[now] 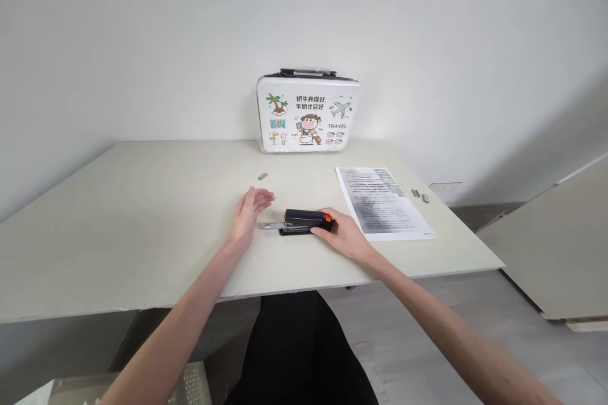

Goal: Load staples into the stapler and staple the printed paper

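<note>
A black stapler [304, 220] lies on the table near its front edge, its nose toward the left. Its silvery staple tray [272, 226] sticks out past the body. Around the rear end, by an orange button [327, 218], my right hand [346, 235] is closed on the stapler. My left hand [247, 214] is just left of the tray, fingers apart and holding nothing. Beyond that hand lies a small grey strip of staples [263, 176].
On the right of the white table [142, 221] lies a printed sheet of paper [384, 202]. Beside it, near the right edge, are more staple strips [425, 199]. A white case with cartoon prints [308, 114] stands against the wall at the back.
</note>
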Tool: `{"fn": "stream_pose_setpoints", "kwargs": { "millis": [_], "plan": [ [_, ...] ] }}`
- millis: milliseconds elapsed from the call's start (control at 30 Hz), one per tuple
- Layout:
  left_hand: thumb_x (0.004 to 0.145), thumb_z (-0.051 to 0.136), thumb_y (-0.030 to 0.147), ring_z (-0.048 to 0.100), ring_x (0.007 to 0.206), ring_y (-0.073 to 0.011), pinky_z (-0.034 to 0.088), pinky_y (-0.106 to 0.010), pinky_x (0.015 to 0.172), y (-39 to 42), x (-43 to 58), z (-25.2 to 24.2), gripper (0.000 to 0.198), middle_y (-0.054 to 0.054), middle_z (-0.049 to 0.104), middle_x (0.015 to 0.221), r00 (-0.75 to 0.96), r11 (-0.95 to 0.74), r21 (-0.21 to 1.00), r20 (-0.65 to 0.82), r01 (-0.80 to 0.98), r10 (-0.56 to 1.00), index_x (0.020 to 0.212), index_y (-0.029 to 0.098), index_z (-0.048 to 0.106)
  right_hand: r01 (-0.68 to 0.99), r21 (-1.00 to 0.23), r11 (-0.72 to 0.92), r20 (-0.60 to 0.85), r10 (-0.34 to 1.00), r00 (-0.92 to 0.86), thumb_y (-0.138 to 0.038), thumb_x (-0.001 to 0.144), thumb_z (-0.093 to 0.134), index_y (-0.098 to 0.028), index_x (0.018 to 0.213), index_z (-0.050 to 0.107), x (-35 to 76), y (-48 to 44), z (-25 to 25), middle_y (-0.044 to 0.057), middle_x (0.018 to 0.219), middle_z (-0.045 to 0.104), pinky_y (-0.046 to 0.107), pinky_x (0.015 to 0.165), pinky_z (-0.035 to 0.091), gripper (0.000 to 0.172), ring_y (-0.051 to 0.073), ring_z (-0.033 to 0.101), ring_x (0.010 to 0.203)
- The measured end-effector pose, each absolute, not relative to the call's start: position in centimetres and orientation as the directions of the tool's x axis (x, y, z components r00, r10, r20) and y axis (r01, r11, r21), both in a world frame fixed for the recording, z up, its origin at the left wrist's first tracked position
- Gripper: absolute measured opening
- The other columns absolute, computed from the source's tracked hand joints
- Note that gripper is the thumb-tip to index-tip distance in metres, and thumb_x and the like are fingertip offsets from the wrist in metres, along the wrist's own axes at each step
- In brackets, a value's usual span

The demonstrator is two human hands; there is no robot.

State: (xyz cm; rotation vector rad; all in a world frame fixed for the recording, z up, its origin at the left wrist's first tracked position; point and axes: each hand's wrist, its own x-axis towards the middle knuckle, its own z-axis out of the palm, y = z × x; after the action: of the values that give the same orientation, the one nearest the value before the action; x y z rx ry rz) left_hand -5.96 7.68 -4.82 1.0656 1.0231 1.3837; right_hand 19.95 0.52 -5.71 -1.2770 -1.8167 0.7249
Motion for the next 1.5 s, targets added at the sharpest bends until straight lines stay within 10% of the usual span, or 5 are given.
{"fn": "stream_pose_setpoints", "kwargs": {
  "millis": [233, 400, 700, 1100, 1500],
  "plan": [
    [0.105, 0.049, 0.048, 0.070, 0.124, -0.0313, 0.050, -0.049, 0.114, 7.4, -6.1, -3.8, 0.039, -0.019, 0.075, 0.123, 0.150, 0.225, 0.838, -0.172, -0.497, 0.974, 0.101, 0.016, 0.070, 0.556, -0.687, 0.468, 0.481, 0.866, -0.134, -0.038, 0.094, 0.070, -0.025, 0.111, 0.070, 19.8, 0.5, -3.7, 0.006, 0.106, 0.077, 0.038, 0.081, 0.056, 0.021, 0.024, 0.070, 0.091],
    [0.106, 0.041, 0.045, 0.068, 0.126, -0.0314, 0.054, -0.047, 0.111, 7.6, -6.5, -4.0, 0.040, -0.021, 0.072, 0.123, 0.224, 0.345, 0.779, -0.264, -0.524, 0.938, 0.108, 0.015, 0.069, 0.634, -0.245, 0.734, 0.787, 0.532, -0.311, -0.007, 0.096, 0.057, -0.029, 0.115, 0.070, 18.0, 1.7, -1.8, 0.007, 0.121, 0.075, 0.042, 0.092, 0.051, 0.032, 0.025, 0.067, 0.117],
    [0.103, 0.041, 0.031, 0.073, 0.113, -0.0296, 0.056, -0.049, 0.107, 7.9, -6.8, -4.7, 0.033, -0.016, 0.076, 0.113, 0.188, 0.358, 0.749, -0.306, -0.557, 0.933, 0.103, 0.016, 0.071, 0.673, 0.105, 0.732, 0.771, 0.367, -0.520, 0.000, 0.102, 0.050, -0.026, 0.110, 0.071, 16.0, 2.5, -2.2, 0.005, 0.123, 0.078, 0.035, 0.077, 0.038, 0.034, 0.021, 0.068, 0.120],
    [0.099, 0.059, 0.032, 0.043, 0.054, -0.0109, 0.044, -0.024, 0.057, 7.0, -6.5, -3.9, 0.023, 0.004, 0.044, 0.068, 0.124, 0.270, 0.795, -0.242, -0.543, 0.962, 0.110, 0.018, 0.073, 0.696, -0.273, 0.664, 0.815, 0.544, -0.199, -0.002, 0.092, 0.057, -0.028, 0.117, 0.068, 18.3, 1.4, -1.6, 0.007, 0.121, 0.074, 0.047, 0.096, 0.054, 0.037, 0.027, 0.067, 0.114],
    [0.101, 0.047, 0.073, 0.029, 0.057, -0.0137, 0.023, -0.029, 0.055, 5.0, -5.1, -4.1, 0.062, 0.004, 0.033, 0.065, 0.115, -0.131, 0.989, 0.122, 0.074, 0.986, 0.087, 0.017, 0.070, 0.609, -0.675, 0.416, 0.566, 0.822, 0.064, -0.045, 0.091, 0.073, -0.024, 0.109, 0.073, 15.9, 3.6, -3.0, 0.005, 0.101, 0.076, 0.036, 0.073, 0.051, 0.028, 0.021, 0.059, 0.073]
  ]
}}
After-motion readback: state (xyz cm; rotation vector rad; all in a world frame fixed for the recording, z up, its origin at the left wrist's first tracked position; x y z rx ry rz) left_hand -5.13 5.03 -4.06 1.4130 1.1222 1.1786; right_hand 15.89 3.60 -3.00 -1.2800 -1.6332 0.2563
